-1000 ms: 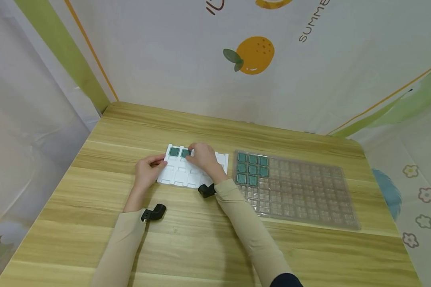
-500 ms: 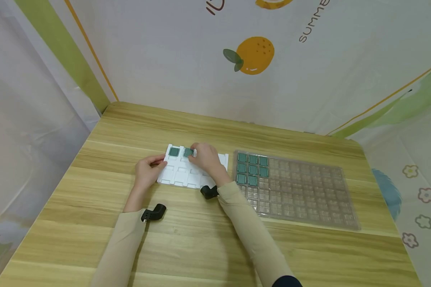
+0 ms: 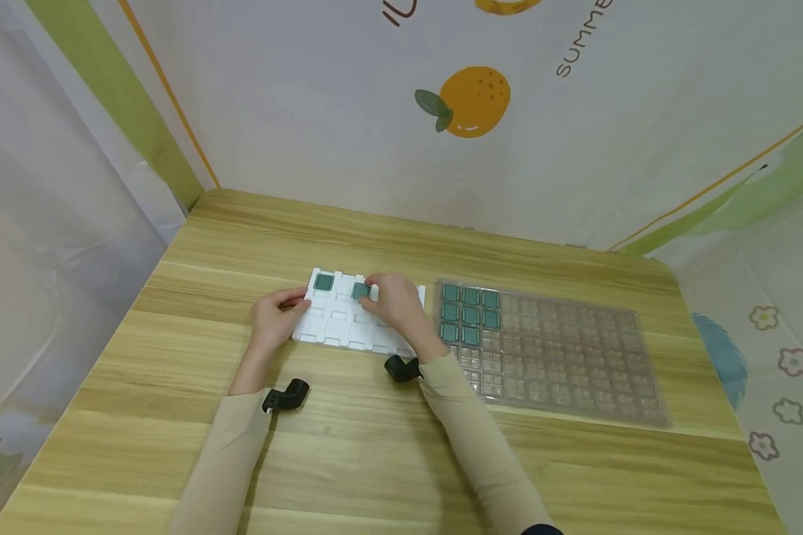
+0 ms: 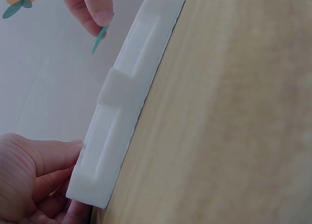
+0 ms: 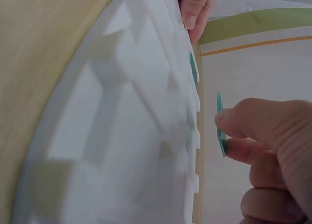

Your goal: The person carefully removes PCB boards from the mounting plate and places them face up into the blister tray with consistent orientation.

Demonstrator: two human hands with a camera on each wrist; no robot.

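Note:
A thin square green chip (image 3: 360, 290) is pinched between the thumb and finger of my right hand (image 3: 399, 303). In the right wrist view the pinched chip (image 5: 219, 101) is apart from the white tray (image 5: 131, 136), held above it. My left hand (image 3: 273, 321) grips the left edge of the white tray (image 3: 337, 315), thumb on top. Another green chip (image 3: 323, 282) sits in that tray's far-left pocket. Part of the tray's right side is hidden behind my right hand.
To the right lies a clear plastic tray (image 3: 575, 357) with many small pockets. Several green chips (image 3: 471, 316) fill its far-left corner. Both trays rest on a wooden table (image 3: 348, 431), with a printed curtain (image 3: 348, 134) behind it.
My right hand has lifted the second chip out of its pocket in the white tray and carried it to the right. The left hand stays on the tray edge.

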